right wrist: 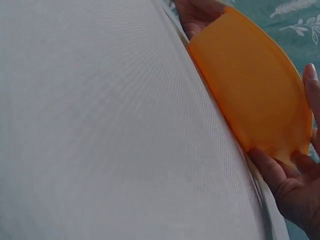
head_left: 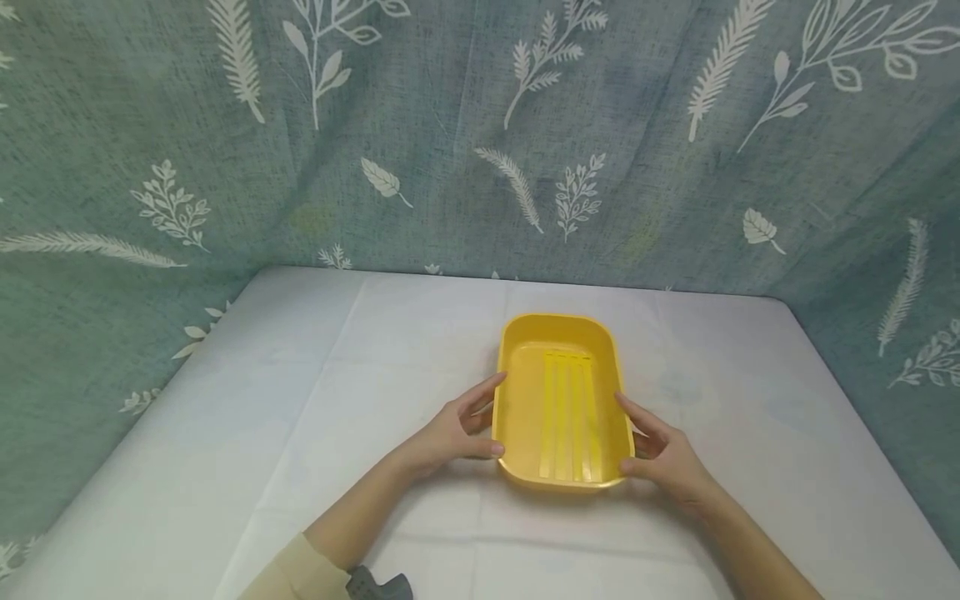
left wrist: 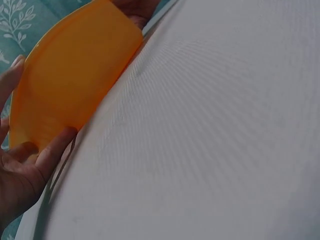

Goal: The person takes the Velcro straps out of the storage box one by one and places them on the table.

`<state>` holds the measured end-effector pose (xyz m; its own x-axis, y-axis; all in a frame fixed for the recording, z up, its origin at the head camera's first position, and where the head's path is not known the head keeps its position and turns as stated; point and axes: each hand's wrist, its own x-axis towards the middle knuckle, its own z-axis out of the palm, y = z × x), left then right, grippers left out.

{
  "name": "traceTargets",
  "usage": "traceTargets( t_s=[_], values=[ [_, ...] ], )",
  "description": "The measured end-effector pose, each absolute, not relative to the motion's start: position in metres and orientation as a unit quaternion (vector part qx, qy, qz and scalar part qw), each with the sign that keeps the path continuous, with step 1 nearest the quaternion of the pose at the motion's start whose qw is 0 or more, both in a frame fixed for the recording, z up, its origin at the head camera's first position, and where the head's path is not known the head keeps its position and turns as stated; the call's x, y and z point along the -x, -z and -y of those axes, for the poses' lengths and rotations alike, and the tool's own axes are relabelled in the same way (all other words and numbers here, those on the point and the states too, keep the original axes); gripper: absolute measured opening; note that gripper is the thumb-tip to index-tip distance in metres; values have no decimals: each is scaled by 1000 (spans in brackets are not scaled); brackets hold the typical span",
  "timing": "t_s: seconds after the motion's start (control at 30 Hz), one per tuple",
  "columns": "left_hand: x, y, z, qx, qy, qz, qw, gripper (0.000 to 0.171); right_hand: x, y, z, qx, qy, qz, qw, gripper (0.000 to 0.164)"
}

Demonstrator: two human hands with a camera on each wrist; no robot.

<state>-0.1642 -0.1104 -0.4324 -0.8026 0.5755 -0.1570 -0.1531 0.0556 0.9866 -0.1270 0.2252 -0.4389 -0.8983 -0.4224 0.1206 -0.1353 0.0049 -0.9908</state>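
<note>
A shallow yellow plastic tray with rounded corners is in the middle of the head view. Brighter yellow stripes run lengthwise along its floor. My left hand holds the left side, its thumb at the near corner and its fingers spread along the wall. Opposite it, my right hand grips the right side in the same way. Both wrist views show the tray's outer wall, orange in the shade, with fingertips near its lower edge. Whether the base touches the table cannot be told.
A white cloth covers the table. Behind it and along both sides hangs a green-blue curtain with white leaf prints. A dark grey device is by the left sleeve.
</note>
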Motion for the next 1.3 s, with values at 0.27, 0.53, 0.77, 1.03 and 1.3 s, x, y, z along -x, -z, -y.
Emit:
traceTargets(
  t_s=[0.27,0.53,0.77,1.03,1.3],
  values=[
    [164,430,120,-161,-668,-672,274,98,126,434,-214,160,645,-739,111,85],
    [162,427,120,-168,-665,-672,278,100,127,438,-213,184,651,-729,100,83],
    [165,423,119,-167,-662,-677,275,103,136,444,-218,257,670,-689,102,86],
    [166,422,119,-166,-664,-676,274,105,145,455,-224,319,669,-666,87,85],
    [175,410,122,-141,-625,-719,270,89,143,456,-224,316,673,-665,75,86]
  ],
)
